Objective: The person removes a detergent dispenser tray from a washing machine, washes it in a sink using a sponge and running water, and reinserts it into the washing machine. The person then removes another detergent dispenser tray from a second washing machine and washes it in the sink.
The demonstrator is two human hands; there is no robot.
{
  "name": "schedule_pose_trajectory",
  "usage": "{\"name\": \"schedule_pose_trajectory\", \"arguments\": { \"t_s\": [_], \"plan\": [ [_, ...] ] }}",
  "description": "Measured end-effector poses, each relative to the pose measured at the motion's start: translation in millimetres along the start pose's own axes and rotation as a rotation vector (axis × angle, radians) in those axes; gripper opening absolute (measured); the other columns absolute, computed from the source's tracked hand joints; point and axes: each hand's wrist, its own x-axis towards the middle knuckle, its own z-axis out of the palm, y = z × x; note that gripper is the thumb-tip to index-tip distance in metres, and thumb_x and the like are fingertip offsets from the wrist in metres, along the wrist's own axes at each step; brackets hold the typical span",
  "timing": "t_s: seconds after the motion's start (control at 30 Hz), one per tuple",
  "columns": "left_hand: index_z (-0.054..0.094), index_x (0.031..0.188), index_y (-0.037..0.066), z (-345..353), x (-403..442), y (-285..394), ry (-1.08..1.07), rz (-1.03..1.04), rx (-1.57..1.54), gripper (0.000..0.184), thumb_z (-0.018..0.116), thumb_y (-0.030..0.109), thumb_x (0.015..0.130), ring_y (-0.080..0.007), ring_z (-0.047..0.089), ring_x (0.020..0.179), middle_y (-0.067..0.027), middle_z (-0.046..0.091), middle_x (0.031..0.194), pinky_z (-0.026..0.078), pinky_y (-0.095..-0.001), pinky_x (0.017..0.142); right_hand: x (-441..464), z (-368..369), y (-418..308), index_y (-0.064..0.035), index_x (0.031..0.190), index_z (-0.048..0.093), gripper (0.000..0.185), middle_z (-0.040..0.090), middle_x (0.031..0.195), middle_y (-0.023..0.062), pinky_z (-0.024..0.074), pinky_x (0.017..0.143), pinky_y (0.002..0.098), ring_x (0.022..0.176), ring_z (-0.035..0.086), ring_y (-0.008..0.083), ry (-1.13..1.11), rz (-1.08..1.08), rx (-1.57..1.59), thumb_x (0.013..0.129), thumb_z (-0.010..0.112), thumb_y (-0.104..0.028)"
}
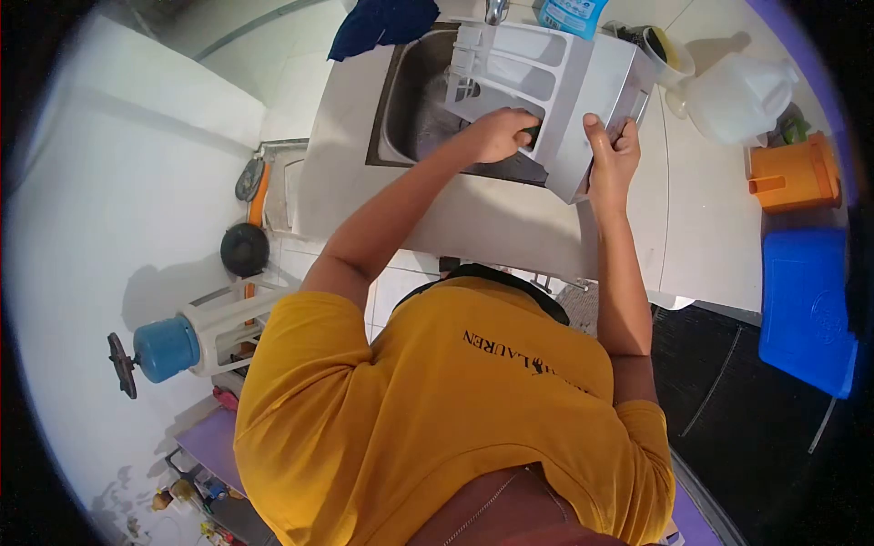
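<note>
A white detergent drawer [523, 68] with a grey front panel is tilted over the steel sink [393, 127]. My right hand [612, 159] grips the drawer's front panel at its right side, thumb on the near face and fingers round the edge. My left hand [499, 136] is closed inside one of the drawer's compartments. Its fingers pinch a dark green scouring pad [532, 136], mostly hidden by the hand and the compartment wall. Above the drawer, the tap [496, 11] shows only in part.
A dark blue cloth [382, 27] lies at the sink's back left corner. Behind the drawer stands a blue pouch [572, 15]. On the counter to the right are a white tub [669, 59], a translucent jug [739, 98], an orange container [794, 175] and a blue lid [806, 300].
</note>
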Motion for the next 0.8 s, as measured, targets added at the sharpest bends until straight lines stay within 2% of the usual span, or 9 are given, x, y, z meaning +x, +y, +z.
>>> {"name": "schedule_pose_trajectory", "arguments": {
  "t_s": [0.07,0.17,0.2,0.3,0.4,0.5,0.63,0.7,0.8],
  "plan": [
    [0.054,0.106,0.004,-1,-8,-5,0.041,0.12,-0.086,0.028,0.051,0.003,0.078,-0.0325,0.053,0.095,-0.0177,0.057,0.099,0.041,-0.037,0.083,1,-1,1,-0.0054,0.073,0.045,0.029,0.043,0.062,-0.0048,0.029,0.048,0.0188,0.055,0.034,0.0035,-0.005,-0.011,-0.026,0.074,0.071,-0.019],
    [0.055,0.106,0.005,-14,-1,-27,-0.046,0.036,0.04,0.03,0.049,-0.001,0.077,-0.0321,0.053,0.096,-0.017,0.057,0.1,0.041,-0.0373,0.084,1,-2,2,-0.0057,0.073,0.045,0.029,0.041,0.062,-0.0052,0.0283,0.048,0.0188,0.055,0.033,0.0035,-0.013,-0.007,-0.032,0.074,0.071,-0.02],
    [0.056,0.106,0.006,-7,2,-61,0.05,0.103,0.124,0.032,0.049,-0.001,0.076,-0.0316,0.054,0.096,-0.0163,0.058,0.101,0.042,-0.0374,0.085,4,-2,4,-0.0059,0.072,0.045,0.029,0.041,0.062,-0.0052,0.028,0.048,0.0188,0.055,0.033,0.0035,-0.005,-0.001,-0.004,0.074,0.07,-0.02],
    [0.056,0.107,0.008,-16,5,-99,0.081,-0.201,0.335,0.033,0.049,-0.001,0.076,-0.0321,0.053,0.098,-0.016,0.057,0.103,0.042,-0.0375,0.087,4,-1,1,-0.0064,0.072,0.044,0.03,0.04,0.062,-0.0054,0.0272,0.048,0.0188,0.055,0.032,0.0037,0.004,0.026,0.014,0.075,0.07,-0.02],
    [0.055,0.109,0.009,-9,11,-76,0.068,-0.28,0.29,0.033,0.049,0.001,0.078,-0.0332,0.051,0.101,-0.016,0.055,0.106,0.041,-0.0379,0.088,2,-2,3,-0.0066,0.072,0.044,0.03,0.04,0.062,-0.0054,0.027,0.048,0.0188,0.055,0.032,0.0036,-0.002,-0.002,-0.042,0.075,0.07,-0.02],
    [0.055,0.109,0.008,2,-1,-33,0.124,-0.096,0.02,0.032,0.05,0.002,0.078,-0.0342,0.05,0.102,-0.0152,0.054,0.109,0.04,-0.0383,0.089,1,-1,4,-0.0065,0.072,0.044,0.03,0.04,0.062,-0.0055,0.0276,0.049,0.0187,0.055,0.033,0.0037,-0.002,-0.025,-0.049,0.074,0.071,-0.021],
    [0.055,0.108,0.007,1,-12,-4,0.04,0.078,0.036,0.031,0.052,0.002,0.077,-0.0338,0.05,0.101,-0.0143,0.054,0.108,0.04,-0.0382,0.089,7,1,2,-0.0063,0.071,0.044,0.031,0.042,0.063,-0.005,0.0296,0.05,0.0188,0.056,0.034,0.0039,0.01,0.014,0.08,0.074,0.071,-0.02],
    [0.056,0.107,0.008,-8,-15,-14,0.002,0.083,0.033,0.031,0.053,0.001,0.076,-0.0338,0.051,0.1,-0.0141,0.055,0.107,0.04,-0.0386,0.088,6,1,-2,-0.0062,0.072,0.045,0.029,0.044,0.064,-0.0045,0.0305,0.051,0.0189,0.056,0.035,0.004,-0.012,0.059,0.057,0.074,0.071,-0.019],
    [0.058,0.104,0.008,1,-13,-93,0.043,-0.04,0.279,0.03,0.054,0.003,0.075,-0.0328,0.051,0.101,-0.0143,0.055,0.108,0.04,-0.0385,0.087,14,-5,7,-0.0053,0.074,0.049,0.026,0.047,0.065,-0.0031,0.0327,0.053,0.0191,0.057,0.038,0.0043,-0.048,0.126,0.066,0.074,0.071,-0.019]
  ]
}}
